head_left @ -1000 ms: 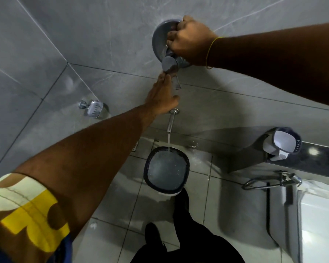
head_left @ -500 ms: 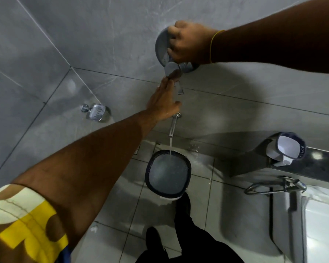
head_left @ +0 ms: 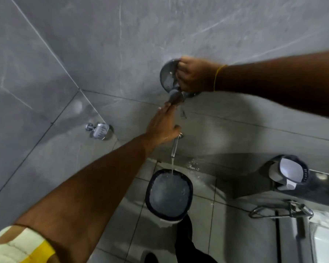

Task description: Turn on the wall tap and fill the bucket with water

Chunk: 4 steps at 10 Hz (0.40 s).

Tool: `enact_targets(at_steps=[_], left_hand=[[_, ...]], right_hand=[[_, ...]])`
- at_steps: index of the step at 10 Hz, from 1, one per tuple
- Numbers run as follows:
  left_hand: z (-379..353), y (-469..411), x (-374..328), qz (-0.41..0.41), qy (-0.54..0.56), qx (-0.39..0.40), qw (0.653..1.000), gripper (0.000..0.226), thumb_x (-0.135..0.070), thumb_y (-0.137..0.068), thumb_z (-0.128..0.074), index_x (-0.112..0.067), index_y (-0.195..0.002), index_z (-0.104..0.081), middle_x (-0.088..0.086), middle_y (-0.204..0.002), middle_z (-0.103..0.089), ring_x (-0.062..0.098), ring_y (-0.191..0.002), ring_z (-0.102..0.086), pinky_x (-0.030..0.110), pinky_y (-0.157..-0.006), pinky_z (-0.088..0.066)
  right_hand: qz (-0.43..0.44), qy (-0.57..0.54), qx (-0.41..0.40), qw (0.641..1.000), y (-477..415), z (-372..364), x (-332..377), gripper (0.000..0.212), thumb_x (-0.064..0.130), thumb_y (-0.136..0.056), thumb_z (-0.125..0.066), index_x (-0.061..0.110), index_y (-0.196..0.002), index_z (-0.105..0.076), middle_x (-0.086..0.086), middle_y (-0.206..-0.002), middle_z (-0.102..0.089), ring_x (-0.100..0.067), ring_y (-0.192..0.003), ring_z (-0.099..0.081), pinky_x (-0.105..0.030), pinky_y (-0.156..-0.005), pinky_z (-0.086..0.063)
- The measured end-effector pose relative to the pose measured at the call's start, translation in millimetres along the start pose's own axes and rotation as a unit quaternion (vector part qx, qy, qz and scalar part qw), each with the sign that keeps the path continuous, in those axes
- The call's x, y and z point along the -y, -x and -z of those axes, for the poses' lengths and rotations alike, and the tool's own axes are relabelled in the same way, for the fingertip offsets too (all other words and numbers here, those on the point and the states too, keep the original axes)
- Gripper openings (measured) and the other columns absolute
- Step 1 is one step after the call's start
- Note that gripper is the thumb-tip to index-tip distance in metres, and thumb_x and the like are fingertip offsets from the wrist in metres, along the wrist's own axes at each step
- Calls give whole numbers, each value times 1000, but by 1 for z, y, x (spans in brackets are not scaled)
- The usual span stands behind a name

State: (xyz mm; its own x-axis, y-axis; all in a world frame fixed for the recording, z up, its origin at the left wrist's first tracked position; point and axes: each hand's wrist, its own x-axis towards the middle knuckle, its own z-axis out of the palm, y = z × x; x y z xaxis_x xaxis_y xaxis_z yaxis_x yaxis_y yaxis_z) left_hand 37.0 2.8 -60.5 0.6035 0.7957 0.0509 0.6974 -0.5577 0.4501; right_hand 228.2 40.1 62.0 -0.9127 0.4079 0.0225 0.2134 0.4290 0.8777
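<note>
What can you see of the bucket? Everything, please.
The bucket stands upright on the tiled floor below the spout. It looks like plastic: dark rounded-square rim, whitish wall showing at its near side. A thin stream falls inside its far edge, and the rippled water sits high, near the rim. Neither hand touches it. A dark trouser leg stands beside its near edge.

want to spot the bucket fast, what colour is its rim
Dark navy rim on a white bucket, clearest in the head view.
</note>
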Motion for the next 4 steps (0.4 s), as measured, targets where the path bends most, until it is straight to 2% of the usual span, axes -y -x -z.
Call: enact_targets(at_steps=[1, 2, 3, 4], left_hand=[[18, 11, 5, -19, -12, -16, 1000, 92, -25, -85, -71, -14, -161, -21, 15, -169, -22, 35, -155, -20, 52, -123, -27], [43, 28, 20, -42, -53, -48, 997, 87, -26, -87, -66, -4, -160, -24, 16, -171, -15, 30, -159, -10, 51, -127, -15], [92, 44, 22, -63, -47, -133, 988, 79, -17, -86, -64, 1, -156, -31, 18, -169, -19, 32, -158, -14, 51, -127, -12], [160, 61, 24, -101, -30, -265, 958, 71, -17, -92, -57, 1, -156, -31, 16, -169, -21, 28, -159, -13, 46, -129, -9]], right_hand=[[-232, -29, -19, 972, 1, 9, 24, 18, 3, -87, -65, 0, -76, -80, -14, -68, -72, -29, -59, -70, -36, -63, -61], [-429, -144, 43, 891, -9, 15, 60, 25, 11, -85, -71, -7, -98, -81, -18, -75, -75, -33, -64, -74, -38, -64, -63], [-483, -258, 178, 817, -15, 36, 43, 42, 21, -87, -76, -1, -122, -74, -18, -89, -78, -35, -82, -76, -36, -73, -60], [-595, -298, 144, 733, -12, 81, 29, 33, 23, -96, -58, 11, -125, -69, -19, -108, -77, -39, -101, -73, -42, -83, -56]])
